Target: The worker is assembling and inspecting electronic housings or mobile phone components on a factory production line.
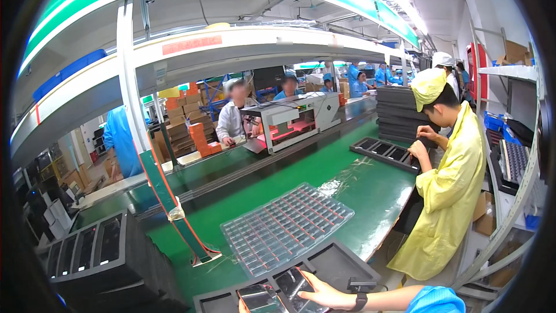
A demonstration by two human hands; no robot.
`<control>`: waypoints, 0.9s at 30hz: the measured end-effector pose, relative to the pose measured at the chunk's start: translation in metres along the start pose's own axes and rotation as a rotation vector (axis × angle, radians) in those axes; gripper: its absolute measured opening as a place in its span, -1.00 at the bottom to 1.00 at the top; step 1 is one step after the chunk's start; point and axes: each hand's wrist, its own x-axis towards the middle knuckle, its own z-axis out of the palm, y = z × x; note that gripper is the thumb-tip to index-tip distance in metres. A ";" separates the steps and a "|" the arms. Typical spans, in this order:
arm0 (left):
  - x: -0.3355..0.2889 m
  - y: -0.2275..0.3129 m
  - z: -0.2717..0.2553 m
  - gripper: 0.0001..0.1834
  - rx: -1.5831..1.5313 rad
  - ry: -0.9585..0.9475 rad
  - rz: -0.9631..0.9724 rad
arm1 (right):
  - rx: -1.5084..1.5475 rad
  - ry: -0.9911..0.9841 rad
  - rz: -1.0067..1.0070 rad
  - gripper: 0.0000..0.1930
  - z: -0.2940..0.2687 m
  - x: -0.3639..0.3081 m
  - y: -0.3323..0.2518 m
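On the left of the green tabletop (364,188) sits a tall pile of black trays (130,266), and then, at the bottom edge, a bit of the left hand (242,308) shows, its grip closed on the side of the first phone (260,298), over a near black tray (343,268). Behind them lies a big clear plastic tray (286,226), and just right of the first phone, the second phone (294,285) is held by its right side in the grip of the right hand (325,294), thumb over its dark screen. Farther right, a worker in yellow (449,168) bends over another black tray (383,151).
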 end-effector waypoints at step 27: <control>0.011 0.075 0.026 -0.29 0.576 -0.109 0.406 | 0.319 0.015 -0.089 -0.36 -0.005 -0.017 -0.019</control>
